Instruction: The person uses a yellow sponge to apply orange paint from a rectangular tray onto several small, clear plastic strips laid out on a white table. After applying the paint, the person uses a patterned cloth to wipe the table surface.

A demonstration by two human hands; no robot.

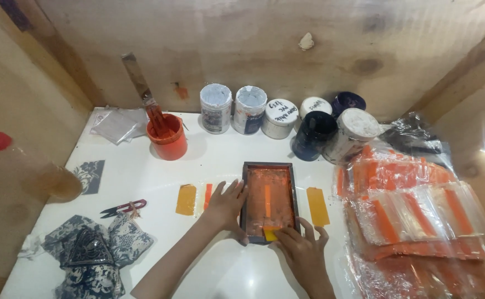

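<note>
A small dark-framed printing screen [269, 167], smeared with orange ink, lies flat on the white table [142, 177]. My left hand [224, 206] rests against the frame's left edge, fingers spread. Down at the frame's near end my right hand [303, 252] presses a small yellow squeegee [270, 233] onto the mesh. A narrow orange strip shows through the middle of the screen.
An orange tub [167, 138] with a stirring stick stands at the back left. Several ink jars [281, 119] line the back wall. Plastic sleeves holding orange strips [414, 216] pile up at the right. Yellow swatches [186, 199], small snips [123, 207] and patterned cloth [93, 249] lie left.
</note>
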